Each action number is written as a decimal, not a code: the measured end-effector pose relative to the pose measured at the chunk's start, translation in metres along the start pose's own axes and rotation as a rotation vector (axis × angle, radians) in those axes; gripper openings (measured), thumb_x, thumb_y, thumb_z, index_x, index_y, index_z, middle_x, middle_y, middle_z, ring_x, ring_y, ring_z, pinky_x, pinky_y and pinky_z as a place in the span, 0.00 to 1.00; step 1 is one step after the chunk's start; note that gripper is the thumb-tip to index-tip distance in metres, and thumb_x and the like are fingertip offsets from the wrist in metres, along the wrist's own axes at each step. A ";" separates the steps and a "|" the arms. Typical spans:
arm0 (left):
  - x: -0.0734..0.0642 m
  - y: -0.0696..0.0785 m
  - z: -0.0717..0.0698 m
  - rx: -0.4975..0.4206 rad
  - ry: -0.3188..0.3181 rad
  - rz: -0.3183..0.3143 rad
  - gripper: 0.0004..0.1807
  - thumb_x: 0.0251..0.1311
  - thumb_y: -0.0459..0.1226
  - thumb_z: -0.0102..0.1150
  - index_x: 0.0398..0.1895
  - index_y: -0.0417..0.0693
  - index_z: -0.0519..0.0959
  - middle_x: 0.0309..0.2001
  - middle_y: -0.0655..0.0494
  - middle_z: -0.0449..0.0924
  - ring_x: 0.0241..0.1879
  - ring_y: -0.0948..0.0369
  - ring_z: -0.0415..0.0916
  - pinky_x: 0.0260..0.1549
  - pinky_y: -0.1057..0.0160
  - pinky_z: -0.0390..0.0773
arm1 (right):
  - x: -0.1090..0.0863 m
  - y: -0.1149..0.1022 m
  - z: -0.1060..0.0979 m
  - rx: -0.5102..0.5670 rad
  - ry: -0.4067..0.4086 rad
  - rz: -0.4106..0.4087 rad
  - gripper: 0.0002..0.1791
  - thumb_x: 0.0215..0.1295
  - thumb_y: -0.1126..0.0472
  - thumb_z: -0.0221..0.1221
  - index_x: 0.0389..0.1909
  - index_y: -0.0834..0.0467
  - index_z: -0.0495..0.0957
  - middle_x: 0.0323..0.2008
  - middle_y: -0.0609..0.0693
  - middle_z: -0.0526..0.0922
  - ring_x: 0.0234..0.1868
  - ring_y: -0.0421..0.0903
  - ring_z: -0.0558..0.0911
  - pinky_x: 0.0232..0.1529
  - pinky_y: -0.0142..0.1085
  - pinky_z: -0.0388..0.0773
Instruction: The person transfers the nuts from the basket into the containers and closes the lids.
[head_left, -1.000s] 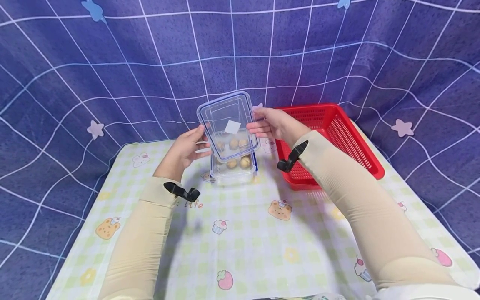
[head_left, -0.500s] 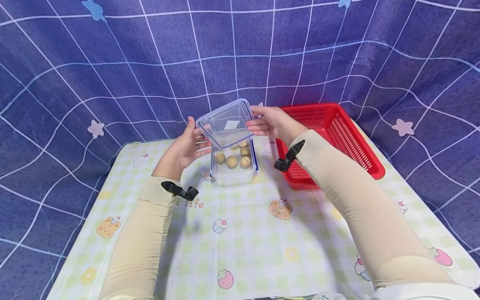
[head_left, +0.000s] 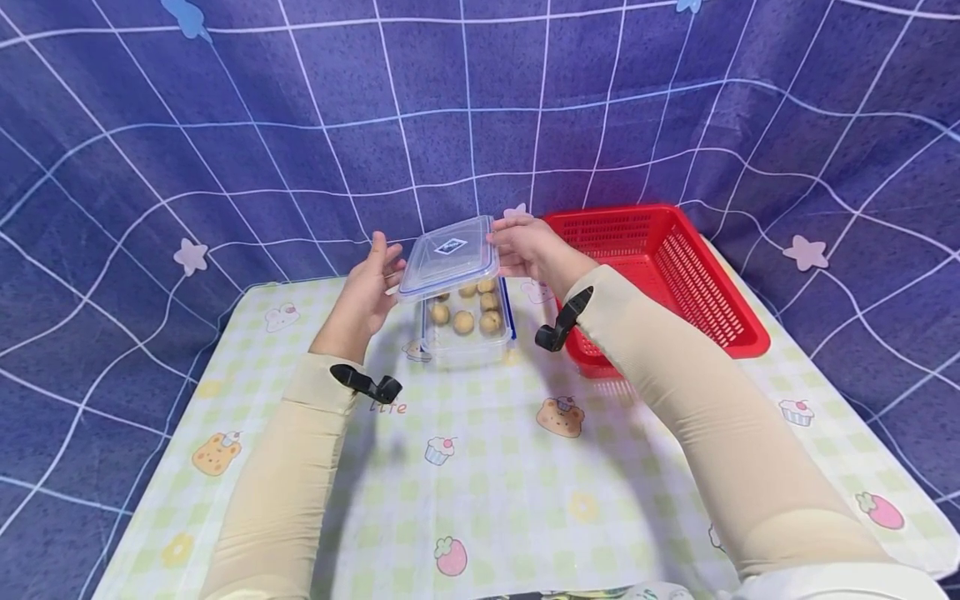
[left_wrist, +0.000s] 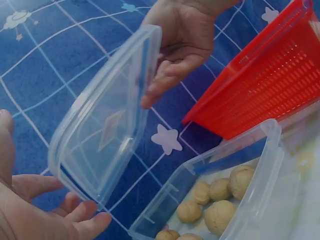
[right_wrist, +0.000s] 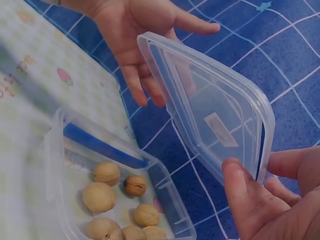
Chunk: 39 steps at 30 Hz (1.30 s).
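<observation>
A clear plastic lid [head_left: 447, 260] with a blue seal hangs tilted above the food container. My right hand [head_left: 528, 247] pinches its right edge between thumb and fingers, as the right wrist view [right_wrist: 280, 200] shows. At the opposite edge is my left hand [head_left: 367, 287], its thumb raised and fingers spread, the fingertips at or just behind the lid's corner; whether they bear any of it I cannot tell. Below, the clear food container [head_left: 465, 354] stands uncovered on the table. Several walnuts [right_wrist: 99, 197] lie inside; the lid hides the container's far part in the head view.
To the right of the container stands a red perforated plastic basket [head_left: 720, 292]. A checked tablecloth [head_left: 510, 500] with cartoon prints covers the table. Behind it hangs a blue curtain [head_left: 337, 100] with a white grid.
The lid has tipped from facing me to lying flatter, its top side now turned up, and more walnuts show beneath. Both hands have turned slightly with it; my right hand keeps hold.
</observation>
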<state>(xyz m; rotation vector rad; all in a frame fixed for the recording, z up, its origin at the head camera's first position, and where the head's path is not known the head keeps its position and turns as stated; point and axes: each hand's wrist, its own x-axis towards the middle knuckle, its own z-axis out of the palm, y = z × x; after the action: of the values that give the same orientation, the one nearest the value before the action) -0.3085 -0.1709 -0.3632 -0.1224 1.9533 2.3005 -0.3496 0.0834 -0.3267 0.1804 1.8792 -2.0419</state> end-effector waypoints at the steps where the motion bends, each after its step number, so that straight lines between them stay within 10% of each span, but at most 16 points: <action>1: 0.000 0.001 -0.002 -0.017 -0.009 -0.009 0.47 0.70 0.68 0.33 0.81 0.46 0.54 0.76 0.44 0.53 0.77 0.52 0.52 0.76 0.47 0.50 | 0.001 0.001 0.000 -0.006 0.001 0.007 0.20 0.71 0.66 0.61 0.61 0.56 0.72 0.31 0.52 0.84 0.23 0.44 0.85 0.23 0.34 0.83; 31: 0.008 -0.019 -0.009 0.058 -0.026 -0.081 0.48 0.73 0.67 0.26 0.81 0.39 0.48 0.75 0.29 0.54 0.73 0.40 0.60 0.72 0.50 0.62 | 0.017 0.029 -0.002 -0.391 0.029 0.093 0.17 0.63 0.71 0.64 0.52 0.69 0.74 0.46 0.63 0.82 0.45 0.58 0.86 0.43 0.46 0.87; 39: 0.011 -0.026 -0.008 0.083 -0.037 -0.092 0.46 0.75 0.65 0.24 0.80 0.39 0.50 0.75 0.28 0.54 0.72 0.39 0.61 0.71 0.49 0.63 | 0.017 0.036 -0.001 -0.518 0.039 0.016 0.10 0.60 0.70 0.67 0.38 0.68 0.76 0.38 0.57 0.76 0.29 0.51 0.83 0.36 0.44 0.88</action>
<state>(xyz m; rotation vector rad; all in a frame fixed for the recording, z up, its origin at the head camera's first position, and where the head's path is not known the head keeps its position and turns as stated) -0.3161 -0.1744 -0.3911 -0.1578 1.9781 2.1469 -0.3528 0.0791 -0.3659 0.0979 2.3431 -1.4824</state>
